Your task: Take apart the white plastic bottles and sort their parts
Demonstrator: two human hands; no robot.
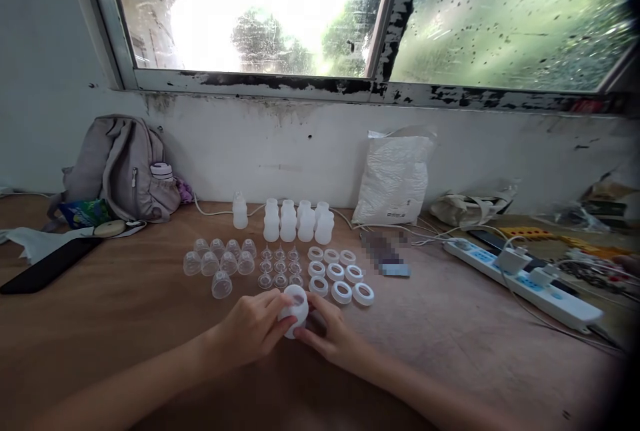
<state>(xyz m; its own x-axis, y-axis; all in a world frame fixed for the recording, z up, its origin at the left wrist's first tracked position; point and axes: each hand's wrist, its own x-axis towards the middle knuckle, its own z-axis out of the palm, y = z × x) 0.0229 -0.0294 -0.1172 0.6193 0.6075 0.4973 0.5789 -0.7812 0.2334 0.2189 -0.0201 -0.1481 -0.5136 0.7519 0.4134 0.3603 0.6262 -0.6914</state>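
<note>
A translucent white baby bottle (298, 309) is held over the table's near middle, its round open mouth tipped toward me. My left hand (257, 324) grips it from the left, fingers near the rim and thumb lower down. From the right, my right hand (333, 332) has its fingers and thumb closed on the side. Just beyond are clear bottle nipples (281, 279) in rows. White collar rings (335, 271) lie in rows to their right, and clear dome caps (211, 262) to their left. Several white bottles (288, 221) stand behind, with one capped bottle (240, 211) apart from them.
A backpack (123, 167) leans at the left wall, near a black flat object (50, 265). A white plastic bag (393, 177) stands by the back wall. On the right lies a power strip (525, 287) with plugged chargers and trailing cables. A light-blue packet (396, 271) lies beyond the rings.
</note>
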